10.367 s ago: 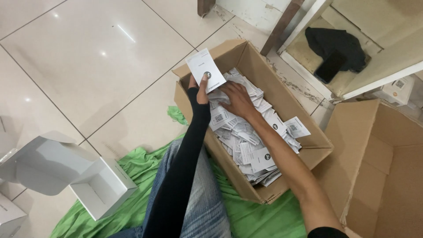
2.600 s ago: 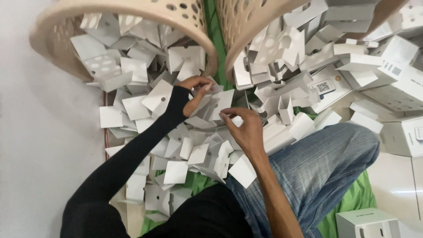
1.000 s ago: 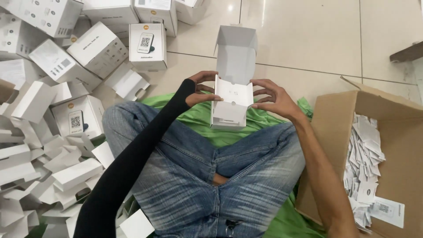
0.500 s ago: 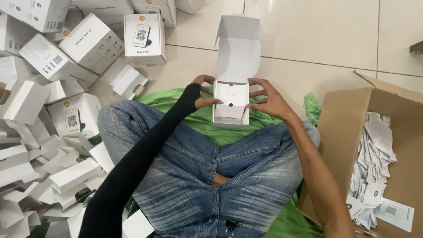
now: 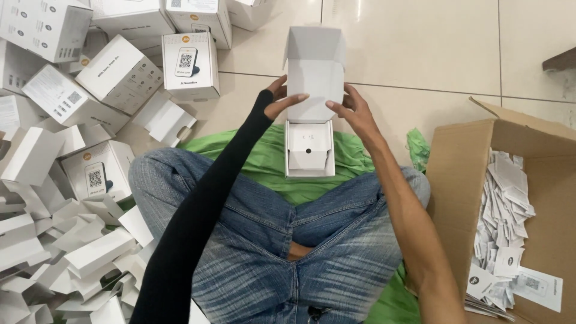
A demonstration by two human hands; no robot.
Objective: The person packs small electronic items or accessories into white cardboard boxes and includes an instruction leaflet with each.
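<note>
In the head view, a small white box (image 5: 310, 147) is seen standing on the green cloth (image 5: 264, 159) in front of the crossed legs in jeans (image 5: 282, 240). Its tall lid flap (image 5: 315, 72) is raised and is pinched at both side edges: the left hand (image 5: 279, 101), in a black sleeve, has thumb and fingers closed on the left edge, and the right hand (image 5: 354, 111) is closed on the right edge. The lower edge of the flap is partly covered by the fingers. A white insert with a small dark hole is visible inside the box; what lies beneath it cannot be made out.

At the left, printed white boxes (image 5: 191, 65) and folded white card pieces (image 5: 72, 240) are heaped, cut off by the frame. At the right, a brown carton (image 5: 468, 174) of paper leaflets (image 5: 501, 222) is partly cropped.
</note>
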